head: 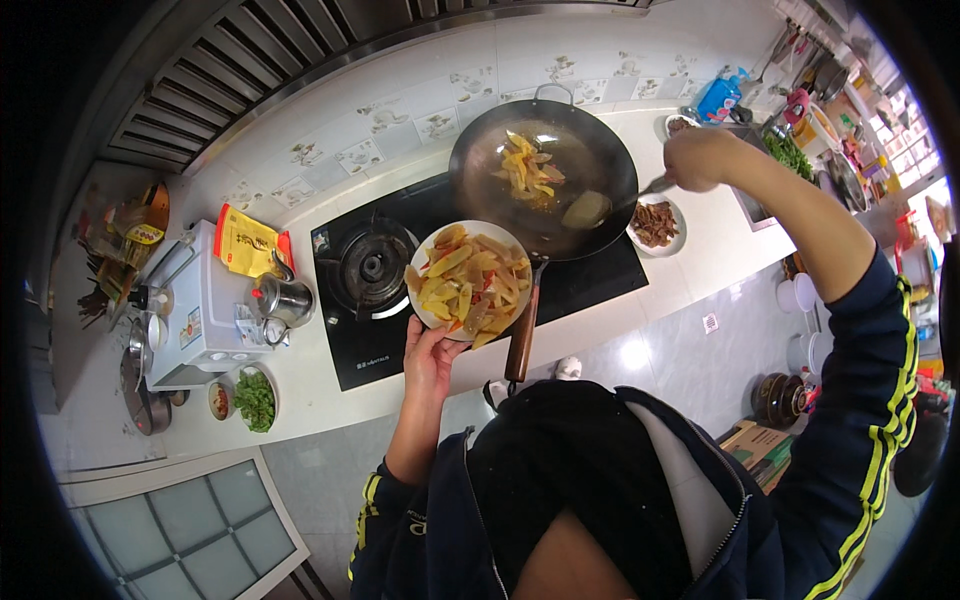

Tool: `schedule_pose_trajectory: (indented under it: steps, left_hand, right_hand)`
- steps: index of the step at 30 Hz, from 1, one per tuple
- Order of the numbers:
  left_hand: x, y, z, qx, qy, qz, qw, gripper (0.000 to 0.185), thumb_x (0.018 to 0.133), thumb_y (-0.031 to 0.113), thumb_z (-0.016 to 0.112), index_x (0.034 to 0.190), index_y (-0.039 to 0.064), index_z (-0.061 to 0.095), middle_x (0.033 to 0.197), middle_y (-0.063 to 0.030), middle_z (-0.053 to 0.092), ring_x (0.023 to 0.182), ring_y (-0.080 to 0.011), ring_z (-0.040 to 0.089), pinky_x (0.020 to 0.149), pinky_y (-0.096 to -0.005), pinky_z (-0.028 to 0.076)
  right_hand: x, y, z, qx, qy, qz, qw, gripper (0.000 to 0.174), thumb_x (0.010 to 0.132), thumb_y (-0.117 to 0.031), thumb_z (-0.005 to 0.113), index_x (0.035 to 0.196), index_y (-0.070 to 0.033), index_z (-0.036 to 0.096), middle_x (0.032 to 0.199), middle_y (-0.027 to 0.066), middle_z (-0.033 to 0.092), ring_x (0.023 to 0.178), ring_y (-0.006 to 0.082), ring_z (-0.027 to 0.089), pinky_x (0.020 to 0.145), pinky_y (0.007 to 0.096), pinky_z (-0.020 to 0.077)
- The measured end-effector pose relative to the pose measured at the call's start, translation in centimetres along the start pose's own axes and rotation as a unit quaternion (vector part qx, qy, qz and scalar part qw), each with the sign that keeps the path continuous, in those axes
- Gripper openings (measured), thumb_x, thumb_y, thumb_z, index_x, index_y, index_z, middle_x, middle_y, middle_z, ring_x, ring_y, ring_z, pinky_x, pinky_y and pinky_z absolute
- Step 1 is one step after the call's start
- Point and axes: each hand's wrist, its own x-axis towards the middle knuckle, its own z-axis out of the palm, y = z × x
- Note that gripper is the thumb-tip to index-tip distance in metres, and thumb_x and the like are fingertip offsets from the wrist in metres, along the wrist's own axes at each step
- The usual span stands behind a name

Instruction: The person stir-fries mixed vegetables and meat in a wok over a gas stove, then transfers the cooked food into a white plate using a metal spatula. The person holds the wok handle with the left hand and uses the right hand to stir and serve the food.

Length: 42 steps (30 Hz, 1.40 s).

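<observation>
My left hand [429, 352] grips the near rim of a white plate [417, 298] heaped with yellowish cooked slices [472, 281] and bits of red pepper. The plate is held above the gas hob, beside the wok's wooden handle [523, 330]. In my right hand [694, 159] is the handle of a wok spatula [589, 208], whose blade rests inside the dark wok [480, 150] at its right side. A smaller heap of the same slices [526, 169] lies in the wok. Both hands are in view.
A plate of dark cooked meat [655, 225] stands right of the wok. The bare left burner [371, 266] has a steel pot [285, 300] and yellow pouch [253, 241] to its left. Chopped greens [255, 401] sit near the counter's front edge; a range hood [247, 71] hangs above.
</observation>
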Motion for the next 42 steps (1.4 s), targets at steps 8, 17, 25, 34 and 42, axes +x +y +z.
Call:
schedule_pose_trajectory:
  steps: [8, 17, 25, 34, 42]
  left_hand:
    - [0.1, 0.0, 0.1, 0.004, 0.004, -0.004, 1.000, 0.034, 0.085, 0.000, 0.049, 0.118, 0.006, 0.042, 0.116, -0.0162, 0.058, 0.099, -0.0302, 0.064, 0.079, -0.0421, 0.058]
    - [-0.1, 0.6, 0.5, 0.028, 0.002, -0.011, 1.000, 0.033, 0.086, 0.001, 0.049, 0.118, 0.008, 0.042, 0.117, -0.0144, 0.057, 0.102, -0.0282, 0.063, 0.081, -0.0409, 0.057]
    - [1.8, 0.8, 1.2, 0.046, -0.018, -0.025, 0.998, 0.032, 0.087, 0.003, 0.049, 0.117, 0.008, 0.042, 0.117, -0.0137, 0.057, 0.105, -0.0273, 0.062, 0.085, -0.0426, 0.054]
    - [5.4, -0.6, 2.8, 0.021, -0.052, -0.031, 0.998, 0.026, 0.086, 0.002, 0.050, 0.110, 0.008, 0.042, 0.111, -0.0160, 0.058, 0.098, -0.0293, 0.064, 0.082, -0.0440, 0.055]
    - [7.5, -2.3, 3.8, 0.002, -0.063, -0.011, 0.998, 0.025, 0.086, 0.002, 0.053, 0.106, 0.007, 0.040, 0.107, -0.0149, 0.058, 0.095, -0.0291, 0.065, 0.082, -0.0433, 0.056]
  right_hand:
    - [3.7, -3.1, 10.9, 0.163, 0.048, 0.049, 0.984, 0.026, 0.085, -0.028, 0.055, 0.092, -0.008, 0.070, 0.087, 0.0150, 0.068, 0.085, 0.0322, 0.066, 0.073, 0.0433, 0.0524]
    - [8.3, -6.3, 18.3, 0.487, 0.202, 0.016, 0.849, 0.027, 0.089, -0.025, 0.058, 0.107, -0.006, 0.065, 0.092, 0.0204, 0.067, 0.088, 0.0354, 0.064, 0.079, 0.0408, 0.0492]
    - [5.9, -1.8, 15.2, 0.448, 0.206, 0.018, 0.870, 0.025, 0.087, -0.021, 0.061, 0.108, -0.008, 0.067, 0.078, 0.0166, 0.066, 0.070, 0.0262, 0.063, 0.068, 0.0361, 0.0487]
    - [-2.1, 4.5, 8.0, 0.474, 0.169, -0.031, 0.863, 0.022, 0.090, -0.010, 0.059, 0.109, -0.001, 0.064, 0.067, 0.0020, 0.052, 0.061, 0.0088, 0.043, 0.056, 0.0280, 0.0386]
    - [-8.5, 4.5, -1.9, 0.355, 0.070, -0.094, 0.927, 0.019, 0.092, -0.013, 0.057, 0.102, 0.001, 0.065, 0.061, -0.0015, 0.042, 0.058, 0.0073, 0.038, 0.053, 0.0255, 0.0335]
